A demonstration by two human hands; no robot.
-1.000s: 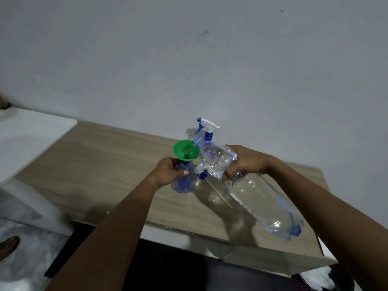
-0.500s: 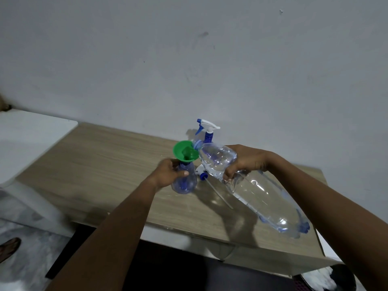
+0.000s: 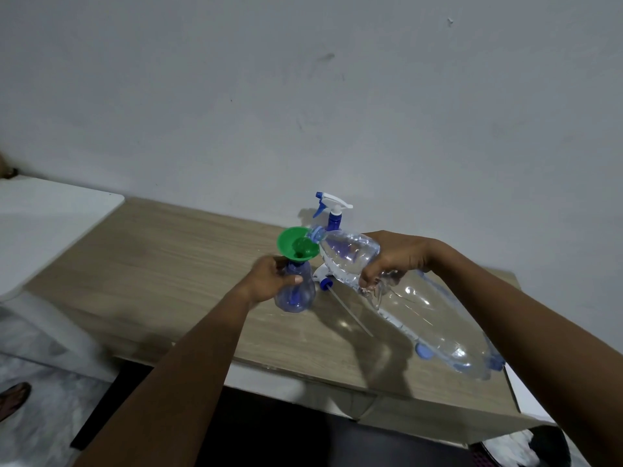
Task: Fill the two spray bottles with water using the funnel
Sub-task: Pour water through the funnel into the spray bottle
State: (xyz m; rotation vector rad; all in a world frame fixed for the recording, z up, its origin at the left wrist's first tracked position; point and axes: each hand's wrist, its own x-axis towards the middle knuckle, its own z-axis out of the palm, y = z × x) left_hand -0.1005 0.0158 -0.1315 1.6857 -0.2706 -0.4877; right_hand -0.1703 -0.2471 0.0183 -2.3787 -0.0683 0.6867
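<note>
A person's left hand (image 3: 269, 281) wraps the neck of a small spray bottle (image 3: 296, 291) standing on a wooden table (image 3: 161, 264), a green funnel (image 3: 296, 246) seated in its mouth. The right hand (image 3: 391, 259) closes around the shoulder of a large water bottle (image 3: 421, 305), tipped so its long axis slopes down toward the funnel, its mouth touching the rim. A second spray bottle (image 3: 332, 210) stands just behind, its trigger head on; a loose sprayer head (image 3: 325, 281) lies between the bottles.
</note>
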